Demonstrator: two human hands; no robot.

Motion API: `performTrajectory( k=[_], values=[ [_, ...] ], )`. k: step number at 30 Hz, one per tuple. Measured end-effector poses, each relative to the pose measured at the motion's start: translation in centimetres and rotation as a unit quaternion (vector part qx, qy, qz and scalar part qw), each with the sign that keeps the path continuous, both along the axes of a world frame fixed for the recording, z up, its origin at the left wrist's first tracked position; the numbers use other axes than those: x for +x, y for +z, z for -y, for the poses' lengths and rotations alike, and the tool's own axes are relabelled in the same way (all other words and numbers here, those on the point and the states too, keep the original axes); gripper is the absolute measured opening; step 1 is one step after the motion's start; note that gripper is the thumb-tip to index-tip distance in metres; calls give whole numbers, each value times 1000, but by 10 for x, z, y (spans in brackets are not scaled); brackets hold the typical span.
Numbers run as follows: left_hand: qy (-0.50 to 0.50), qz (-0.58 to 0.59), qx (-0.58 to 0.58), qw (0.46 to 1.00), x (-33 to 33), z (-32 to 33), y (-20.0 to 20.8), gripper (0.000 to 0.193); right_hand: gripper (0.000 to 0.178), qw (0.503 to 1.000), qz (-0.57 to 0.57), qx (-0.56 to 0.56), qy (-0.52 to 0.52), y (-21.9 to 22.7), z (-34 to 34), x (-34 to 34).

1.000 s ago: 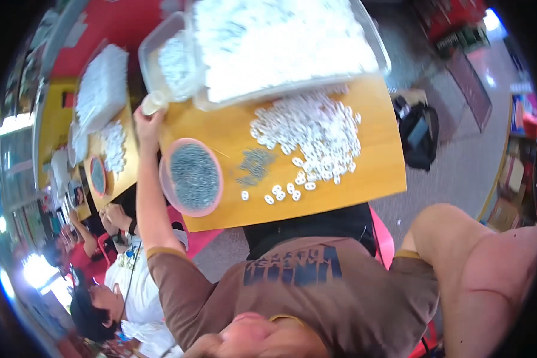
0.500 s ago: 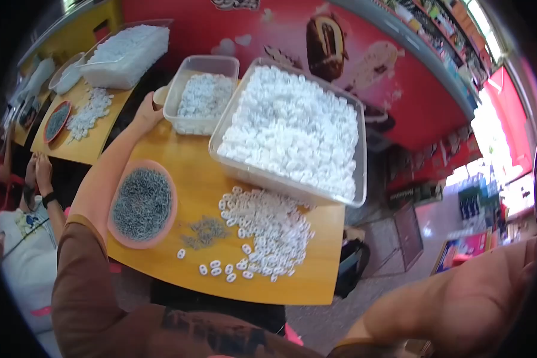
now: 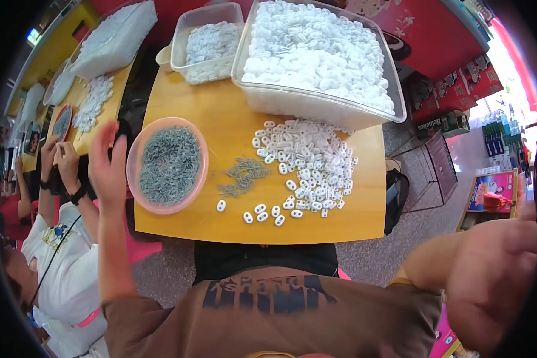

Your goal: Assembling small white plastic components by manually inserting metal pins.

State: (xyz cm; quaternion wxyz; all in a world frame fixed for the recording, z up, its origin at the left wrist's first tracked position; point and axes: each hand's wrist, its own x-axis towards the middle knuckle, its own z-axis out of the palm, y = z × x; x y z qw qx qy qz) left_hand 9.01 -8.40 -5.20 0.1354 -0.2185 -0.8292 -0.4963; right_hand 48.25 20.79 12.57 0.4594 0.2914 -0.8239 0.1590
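Note:
My left hand (image 3: pixel 108 164) is raised beside the left rim of a pink bowl (image 3: pixel 132 188), its fingers apart and nothing held. The bowl is full of small grey screw-like pieces (image 3: pixel 170 164). A small heap of the same grey pieces (image 3: pixel 244 178) lies on the table to its right. Further right spreads a pile of white oval plastic pieces with two holes (image 3: pixel 313 161). Several more white ovals (image 3: pixel 261 213) lie near the front edge. My right arm (image 3: pixel 489 268) is bent up close at the right rim of the view; its fingers cannot be made out.
A large clear bin (image 3: pixel 322 95) heaped with white pieces stands on the wooden table (image 3: pixel 179 107). Beside it are a smaller clear tub (image 3: pixel 206 74) and a cream cup (image 3: pixel 164 58). At the left, a person's hands (image 3: pixel 62 158) work by another table. A metal rack (image 3: pixel 432 170) stands at the right.
My left hand has come back from the cup by the small tub to beside the pink bowl. The view has tilted down, showing more of my shirt. The cup stays by the tub.

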Motion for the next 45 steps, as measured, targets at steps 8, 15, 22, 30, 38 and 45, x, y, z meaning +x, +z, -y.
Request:
performTrajectory(
  k=[8,15,22,30,38,45],
  values=[
    [-127,-68,-226,964,202,105,-57,25,20,941,335,-42,12,-184,15,-63],
    [-28,423,-260,867,292,190,-151,35,22,731,603,-100,-303,-259,15,56],
    [163,512,-181,823,328,191,-159,41,25,602,661,-228,-387,-287,37,122],
    [236,462,-258,815,326,180,-154,43,25,440,559,-359,-605,-291,49,104],
    [207,374,-230,874,349,202,-172,38,16,498,581,-361,-533,-294,47,114],
    [205,407,-259,852,342,189,-159,40,16,526,559,-347,-540,-289,43,119]
  ],
)
